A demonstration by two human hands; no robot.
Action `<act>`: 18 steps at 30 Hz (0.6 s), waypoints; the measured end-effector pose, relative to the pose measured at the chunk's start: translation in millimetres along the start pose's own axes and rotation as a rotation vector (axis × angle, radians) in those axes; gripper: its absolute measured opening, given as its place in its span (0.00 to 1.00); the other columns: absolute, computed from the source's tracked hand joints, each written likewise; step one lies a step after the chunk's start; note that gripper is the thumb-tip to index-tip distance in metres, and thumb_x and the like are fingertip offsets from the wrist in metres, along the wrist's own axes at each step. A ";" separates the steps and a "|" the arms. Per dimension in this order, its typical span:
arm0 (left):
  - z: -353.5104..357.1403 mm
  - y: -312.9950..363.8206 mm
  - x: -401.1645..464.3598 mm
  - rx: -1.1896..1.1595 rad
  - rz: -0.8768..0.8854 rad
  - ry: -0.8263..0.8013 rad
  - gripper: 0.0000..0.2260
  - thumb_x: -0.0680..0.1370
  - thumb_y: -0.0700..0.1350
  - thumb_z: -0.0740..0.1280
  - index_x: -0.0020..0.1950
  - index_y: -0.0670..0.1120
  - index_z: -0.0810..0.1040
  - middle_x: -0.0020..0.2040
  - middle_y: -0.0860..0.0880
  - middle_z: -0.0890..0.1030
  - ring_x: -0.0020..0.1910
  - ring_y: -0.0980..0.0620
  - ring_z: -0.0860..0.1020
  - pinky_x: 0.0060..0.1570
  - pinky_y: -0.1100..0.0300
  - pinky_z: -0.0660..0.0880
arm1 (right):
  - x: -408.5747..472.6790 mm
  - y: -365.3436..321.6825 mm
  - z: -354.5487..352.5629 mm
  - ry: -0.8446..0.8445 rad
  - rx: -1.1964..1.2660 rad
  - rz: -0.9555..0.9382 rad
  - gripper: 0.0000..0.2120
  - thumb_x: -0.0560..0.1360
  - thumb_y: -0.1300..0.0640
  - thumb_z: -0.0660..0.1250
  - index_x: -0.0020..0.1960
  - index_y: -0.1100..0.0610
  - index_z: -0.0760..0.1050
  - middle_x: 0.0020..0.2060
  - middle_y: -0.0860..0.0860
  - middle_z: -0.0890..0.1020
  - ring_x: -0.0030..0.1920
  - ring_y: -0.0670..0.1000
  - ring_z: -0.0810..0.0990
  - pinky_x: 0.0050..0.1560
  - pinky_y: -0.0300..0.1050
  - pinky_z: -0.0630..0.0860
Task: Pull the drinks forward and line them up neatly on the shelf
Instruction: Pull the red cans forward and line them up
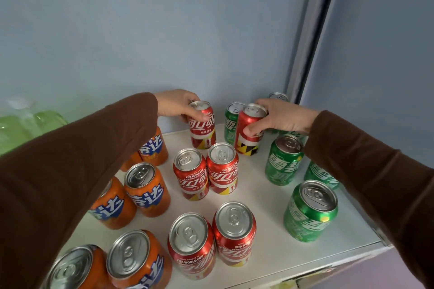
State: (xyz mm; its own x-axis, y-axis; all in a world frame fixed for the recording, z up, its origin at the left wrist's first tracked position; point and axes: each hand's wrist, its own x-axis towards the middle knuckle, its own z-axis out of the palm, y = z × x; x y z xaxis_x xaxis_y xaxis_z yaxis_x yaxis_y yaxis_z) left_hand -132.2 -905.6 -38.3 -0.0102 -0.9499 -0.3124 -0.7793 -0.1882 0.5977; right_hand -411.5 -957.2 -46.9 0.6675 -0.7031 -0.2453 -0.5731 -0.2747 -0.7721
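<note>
Reaching to the back of the white shelf, at about twelve o'clock, both hands were on red cans. The left hand was closed around the rear left red can, fingers over its rim and thumb across the label, so it could be dragged or lifted toward the front. The right hand was clamped on the rear right red can, thumb low on the side and fingers curled over the top; this can leaned slightly, probably because it was just leaving the shelf or being slid.

Ahead of them, the red column already ran in pairs: a middle pair of red cans touching side by side, and a front pair at six o'clock near the shelf edge. The two held cans looked like the last red pair to bring up behind these.

At nine o'clock the orange cans stood in their own column, partly hidden by the left sleeve. At three o'clock the green cans were looser, well apart, with one green can just beside the held right can and another barely visible in the back corner. That close neighbour could be knocked as the can came forward. The green column seemed still to need straightening.
</note>
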 end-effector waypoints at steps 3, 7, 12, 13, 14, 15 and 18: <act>-16.3 7.7 -12.1 -0.090 0.018 0.050 0.22 0.74 0.54 0.72 0.63 0.43 0.78 0.56 0.47 0.83 0.55 0.49 0.82 0.54 0.59 0.78 | 1.1 -9.9 -3.7 0.073 0.113 -0.057 0.26 0.67 0.48 0.79 0.61 0.53 0.77 0.53 0.50 0.85 0.54 0.53 0.83 0.58 0.49 0.79; -29.8 21.1 -25.5 -0.172 0.047 0.087 0.19 0.77 0.56 0.68 0.61 0.46 0.79 0.57 0.46 0.83 0.56 0.50 0.81 0.55 0.57 0.78 | 4.9 -23.3 -1.2 0.127 0.296 -0.084 0.35 0.61 0.39 0.77 0.63 0.54 0.77 0.55 0.52 0.86 0.57 0.53 0.83 0.62 0.51 0.78; -37.1 28.6 -34.2 -0.218 0.049 0.098 0.26 0.67 0.64 0.68 0.56 0.49 0.81 0.55 0.46 0.84 0.54 0.49 0.82 0.51 0.58 0.79 | 10.2 -34.0 4.5 0.162 0.437 -0.058 0.28 0.69 0.40 0.74 0.62 0.54 0.77 0.55 0.52 0.85 0.57 0.53 0.83 0.62 0.51 0.78; -38.3 27.8 -34.8 -0.208 0.049 0.096 0.27 0.66 0.65 0.68 0.56 0.49 0.81 0.54 0.46 0.84 0.53 0.49 0.83 0.49 0.59 0.80 | 11.4 -34.4 6.3 0.157 0.441 -0.050 0.30 0.67 0.39 0.75 0.63 0.54 0.77 0.55 0.52 0.85 0.57 0.52 0.83 0.62 0.51 0.78; -39.4 26.7 -35.5 -0.194 0.048 0.094 0.27 0.65 0.66 0.68 0.56 0.49 0.81 0.54 0.47 0.84 0.53 0.50 0.83 0.49 0.60 0.80 | 11.3 -35.4 8.4 0.153 0.449 -0.044 0.30 0.67 0.39 0.75 0.63 0.54 0.77 0.55 0.52 0.85 0.57 0.52 0.83 0.61 0.49 0.78; -40.5 25.4 -36.2 -0.178 0.047 0.091 0.28 0.65 0.66 0.68 0.56 0.49 0.81 0.54 0.47 0.84 0.54 0.50 0.83 0.49 0.59 0.80 | 10.9 -36.6 11.2 0.148 0.462 -0.050 0.29 0.68 0.40 0.74 0.63 0.54 0.77 0.55 0.52 0.85 0.57 0.52 0.83 0.60 0.48 0.78; -44.5 19.9 -38.5 -0.125 0.034 0.085 0.27 0.68 0.64 0.69 0.60 0.47 0.79 0.56 0.47 0.83 0.55 0.50 0.82 0.53 0.58 0.79 | 11.0 -40.8 21.2 0.139 0.522 -0.073 0.27 0.67 0.43 0.76 0.62 0.54 0.78 0.54 0.52 0.86 0.56 0.52 0.84 0.60 0.46 0.77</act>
State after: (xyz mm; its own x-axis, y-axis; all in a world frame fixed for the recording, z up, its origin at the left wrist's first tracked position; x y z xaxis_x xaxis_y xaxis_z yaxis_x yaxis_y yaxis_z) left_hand -119.5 -883.8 18.5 0.0221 -0.9730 -0.2296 -0.6955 -0.1799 0.6956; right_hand -370.7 -939.8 -30.5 0.6073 -0.7842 -0.1276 -0.1918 0.0112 -0.9814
